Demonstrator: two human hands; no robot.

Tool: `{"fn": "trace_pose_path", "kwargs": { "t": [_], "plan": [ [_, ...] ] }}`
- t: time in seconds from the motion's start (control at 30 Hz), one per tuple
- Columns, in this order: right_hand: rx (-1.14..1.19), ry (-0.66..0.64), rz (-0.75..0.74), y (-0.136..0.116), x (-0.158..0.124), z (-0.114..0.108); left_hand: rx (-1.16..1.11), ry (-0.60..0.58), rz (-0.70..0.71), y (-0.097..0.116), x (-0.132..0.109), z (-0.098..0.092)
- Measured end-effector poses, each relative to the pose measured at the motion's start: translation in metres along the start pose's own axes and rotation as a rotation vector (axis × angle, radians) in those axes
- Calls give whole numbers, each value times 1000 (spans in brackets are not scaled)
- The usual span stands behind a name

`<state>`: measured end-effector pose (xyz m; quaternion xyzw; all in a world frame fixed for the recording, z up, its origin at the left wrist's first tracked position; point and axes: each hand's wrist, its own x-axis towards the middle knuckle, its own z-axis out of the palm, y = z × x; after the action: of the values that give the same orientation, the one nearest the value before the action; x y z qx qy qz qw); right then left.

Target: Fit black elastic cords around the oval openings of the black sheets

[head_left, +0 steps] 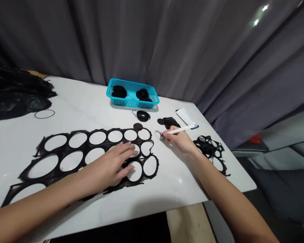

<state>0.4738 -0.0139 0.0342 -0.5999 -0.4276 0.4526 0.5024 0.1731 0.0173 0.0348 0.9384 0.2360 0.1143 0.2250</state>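
Note:
My left hand (116, 160) lies with its fingers spread on a thin black rubbery sheet (84, 152) full of round holes, pressing it to the white table. My right hand (179, 140) is closed around a white pen-shaped tool (181, 129), whose exact kind I cannot make out. Beside the fingertips of that hand is a thin black loop (158, 133), partly bunched up; the fingers hide whether they pinch it too. Just above the sheet's right end lies a small black disc (138, 126), and a coil of black rings (143, 116) sits behind it.
A blue basket (133, 104) at the back holds black ring bundles. Crumpled black scraps (210, 148) lie at right, near a white strip (184, 116) and dark pieces (170, 122). Black sheets (17, 94) are piled at left beside a single ring (44, 114). A grey curtain (131, 40) hangs behind.

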Motion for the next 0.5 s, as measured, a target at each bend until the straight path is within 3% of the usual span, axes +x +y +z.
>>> {"fn": "trace_pose_path", "kwargs": {
  "t": [0.17, 0.33, 0.5],
  "plan": [
    [312, -196, 150, 0, -19, 18, 88, 28, 56, 18, -24, -3],
    [462, -233, 303, -2, -26, 36, 92, 76, -9, 27, -51, 9],
    [426, -379, 290, -17, -36, 54, -218, 126, -166, 22, -29, 0]
  ]
}}
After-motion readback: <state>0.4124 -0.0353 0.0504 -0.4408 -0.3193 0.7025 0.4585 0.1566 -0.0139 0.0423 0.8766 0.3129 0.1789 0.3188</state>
